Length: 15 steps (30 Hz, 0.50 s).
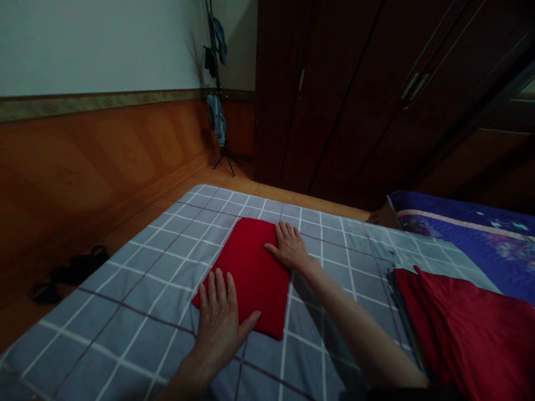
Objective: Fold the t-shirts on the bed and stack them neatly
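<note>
A red cloth [254, 267], folded into a flat, roughly rectangular shape, lies on a grey bed sheet [159, 267] with white and dark grid lines. My left hand [221, 314] rests on its near left part, palm down with the fingers spread and the thumb pointing right. At the far right edge of the cloth, my right hand [289, 245] lies flat, its thumb stretched out to the left over the red fabric. Neither hand grips anything.
A pile of red and dark cloths [468, 323] lies at the right of the bed. Beyond it is a purple patterned cover [463, 223]. A coat stand [223, 150] and a dark wardrobe [334, 100] stand behind. Dark footwear [75, 270] sits on the floor at left.
</note>
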Available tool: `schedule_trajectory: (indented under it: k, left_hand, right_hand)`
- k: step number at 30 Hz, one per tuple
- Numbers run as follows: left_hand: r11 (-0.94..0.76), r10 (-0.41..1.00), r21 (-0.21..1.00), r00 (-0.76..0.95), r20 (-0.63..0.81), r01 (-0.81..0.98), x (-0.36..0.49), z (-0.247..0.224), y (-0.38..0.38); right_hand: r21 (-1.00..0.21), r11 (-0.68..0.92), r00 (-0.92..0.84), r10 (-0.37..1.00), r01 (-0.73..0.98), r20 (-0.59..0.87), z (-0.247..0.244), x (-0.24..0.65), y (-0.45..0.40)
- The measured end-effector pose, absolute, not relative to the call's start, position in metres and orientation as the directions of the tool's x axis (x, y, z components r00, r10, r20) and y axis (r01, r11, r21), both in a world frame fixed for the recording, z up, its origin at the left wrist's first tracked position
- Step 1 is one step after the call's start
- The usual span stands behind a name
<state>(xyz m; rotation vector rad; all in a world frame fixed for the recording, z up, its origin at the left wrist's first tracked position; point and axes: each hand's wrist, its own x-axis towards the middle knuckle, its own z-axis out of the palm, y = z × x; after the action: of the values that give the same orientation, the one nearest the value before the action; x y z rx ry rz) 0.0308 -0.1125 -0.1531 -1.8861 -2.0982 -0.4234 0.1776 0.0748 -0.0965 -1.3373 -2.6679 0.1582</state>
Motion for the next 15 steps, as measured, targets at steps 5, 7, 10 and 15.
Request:
schedule_trajectory:
  k: [5, 7, 10, 15]
  left_hand:
    - [0.066, 0.905, 0.035, -0.075, 0.418, 0.997, 0.029, -0.159, -0.113]
    - [0.062, 0.905, 0.037, -0.072, 0.419, 0.997, 0.028, -0.160, -0.113]
    - [0.084, 0.906, 0.030, -0.088, 0.413, 0.996, 0.029, -0.157, -0.113]
    - [0.104, 0.915, 0.026, -0.105, 0.390, 0.994, 0.032, -0.151, -0.112]
  right_hand:
    - [-0.274, 0.897, -0.902, 0.399, 0.347, 0.164, -0.098, 0.129, 0.016]
    - [-0.267, 0.929, -0.942, 0.300, 0.255, 0.147, -0.101, 0.115, 0.015]
    - [-0.191, 0.849, -0.852, 0.515, 0.493, 0.089, -0.102, 0.114, 0.064]
    - [-0.158, 0.642, -0.630, 0.767, 0.750, 0.125, -0.092, 0.135, 0.134]
